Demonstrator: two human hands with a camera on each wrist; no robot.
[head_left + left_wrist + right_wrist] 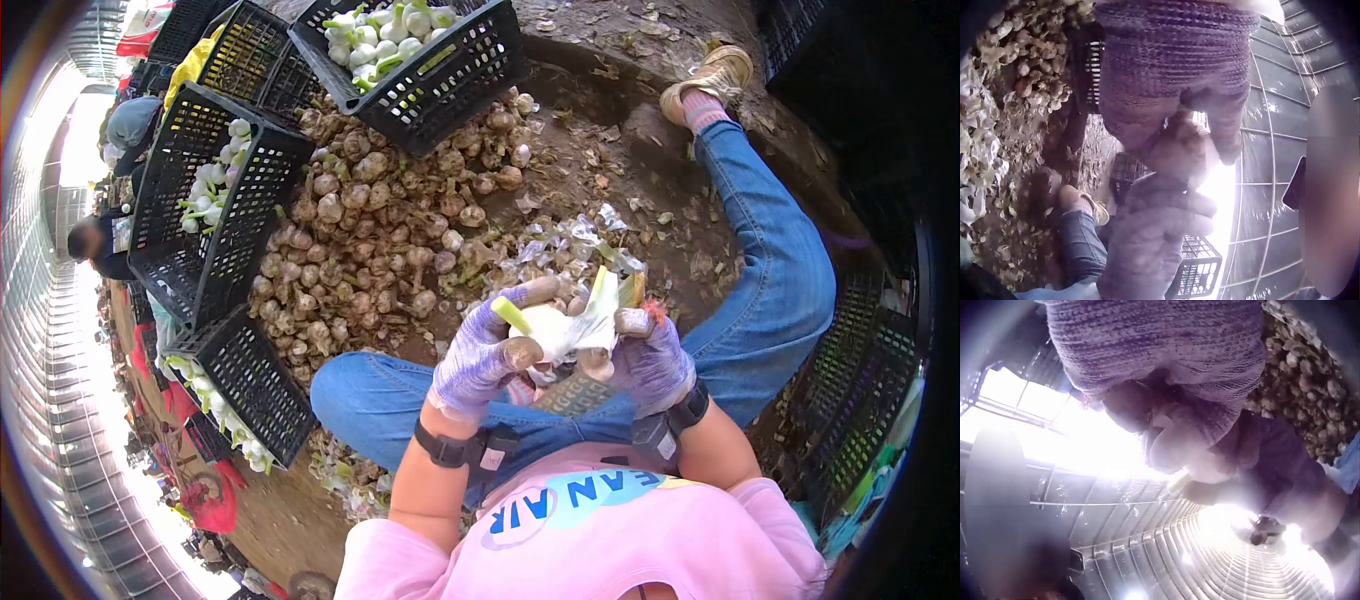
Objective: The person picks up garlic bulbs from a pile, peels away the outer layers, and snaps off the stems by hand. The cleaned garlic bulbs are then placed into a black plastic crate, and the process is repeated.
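Both hands wear purple knit gloves with dirty bare-looking fingertips and meet in front of the lap. My left hand (472, 358) grips a white garlic bulb (543, 328) whose short green stem points up and left. Against it, my right hand (652, 368) pinches another garlic bulb (597, 325) by its papery side; its pale stem stands upright, with brownish outer skin beside it. In the left wrist view the garlic (1188, 147) is blurred between the gloves. The right wrist view shows the garlic (1179, 447) partly hidden by fingers.
A large heap of unpeeled garlic (370, 230) lies on the dirt ahead and left. Black crates (440, 90) holding white garlic stand around it. Loose garlic skins (560, 245) lie near the hands. The person's bent jeans leg (770, 270) is at right, with more crates (860, 380) beyond.
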